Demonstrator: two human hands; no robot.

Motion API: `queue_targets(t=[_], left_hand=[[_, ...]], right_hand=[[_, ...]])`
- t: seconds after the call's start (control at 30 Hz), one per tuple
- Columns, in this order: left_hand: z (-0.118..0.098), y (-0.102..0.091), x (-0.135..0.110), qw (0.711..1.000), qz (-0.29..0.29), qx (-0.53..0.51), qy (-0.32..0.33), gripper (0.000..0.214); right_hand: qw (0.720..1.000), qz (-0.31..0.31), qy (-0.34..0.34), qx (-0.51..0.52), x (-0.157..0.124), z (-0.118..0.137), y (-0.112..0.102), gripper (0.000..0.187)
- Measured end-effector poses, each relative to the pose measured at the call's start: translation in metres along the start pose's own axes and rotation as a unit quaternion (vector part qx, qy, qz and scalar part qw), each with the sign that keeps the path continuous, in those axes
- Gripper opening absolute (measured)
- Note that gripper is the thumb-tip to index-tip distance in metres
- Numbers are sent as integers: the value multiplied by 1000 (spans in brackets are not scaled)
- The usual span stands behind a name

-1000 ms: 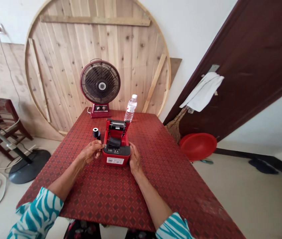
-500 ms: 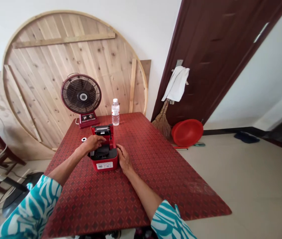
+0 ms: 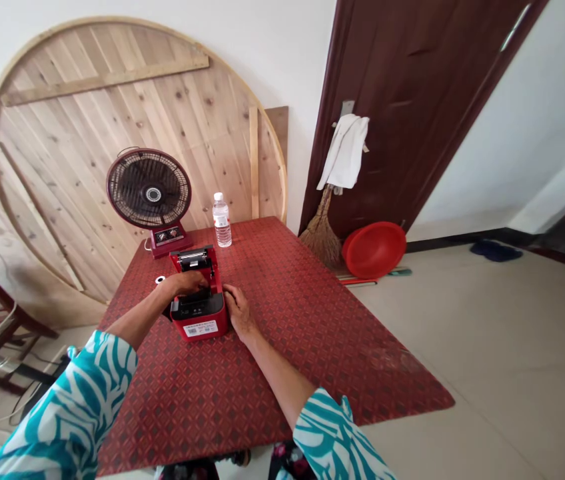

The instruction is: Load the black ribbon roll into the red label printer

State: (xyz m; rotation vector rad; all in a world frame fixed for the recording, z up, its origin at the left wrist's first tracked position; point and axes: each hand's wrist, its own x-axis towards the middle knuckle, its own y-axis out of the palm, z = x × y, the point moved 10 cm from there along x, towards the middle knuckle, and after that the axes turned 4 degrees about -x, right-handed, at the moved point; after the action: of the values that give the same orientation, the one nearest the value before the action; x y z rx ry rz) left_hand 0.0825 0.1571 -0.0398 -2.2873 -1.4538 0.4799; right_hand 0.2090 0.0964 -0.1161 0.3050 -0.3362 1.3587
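A small red-and-black label or receipt printer (image 3: 199, 319) stands on the table with its lid raised at the back. My left hand (image 3: 188, 283) reaches into its open compartment from the left. The fingers there point downward and their tips are hidden inside, so what they touch cannot be seen. Against the printer's right side, my right hand (image 3: 240, 313) has its fingers bent and pressed on the case. A small white roll with a dark core (image 3: 160, 279) lies just left of the printer.
Behind the printer stand a dark red fan (image 3: 150, 190) and a water bottle (image 3: 222, 223). The patterned table (image 3: 322, 347) ends at a corner on the right. A broom (image 3: 323, 237) and a red basin (image 3: 375, 250) are by the door; a wooden chair (image 3: 0, 333) is at left.
My left hand has gone lower into the printer's compartment, its fingers now less visible. My right hand stays at the printer's side. The whole view has shifted slightly.
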Motion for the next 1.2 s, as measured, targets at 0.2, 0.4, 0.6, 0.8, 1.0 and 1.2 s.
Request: queue_targets(t=[0.2, 0.4, 0.6, 0.8, 1.0, 1.2], left_hand=[[-13, 3, -17, 986, 11, 158, 47, 21], [-44, -32, -60, 986, -74, 105, 104, 24], [14, -120, -111, 945, -223, -210, 111, 43], [117, -129, -118, 948, -248, -196, 44, 49], [154, -101, -105, 964, -213, -162, 9, 57], [123, -117, -107, 968, -244, -51, -11, 60]], right_hand=[[1000, 4, 0, 2, -1, -1, 1, 27], [1000, 20, 23, 6, -2, -3, 1, 30], [999, 33, 43, 2, -5, -4, 0, 35], [997, 43, 60, 15, -7, -12, 4, 37], [996, 43, 74, 8, -8, -12, 2, 36], [995, 51, 84, 11, -10, -10, 3, 38]])
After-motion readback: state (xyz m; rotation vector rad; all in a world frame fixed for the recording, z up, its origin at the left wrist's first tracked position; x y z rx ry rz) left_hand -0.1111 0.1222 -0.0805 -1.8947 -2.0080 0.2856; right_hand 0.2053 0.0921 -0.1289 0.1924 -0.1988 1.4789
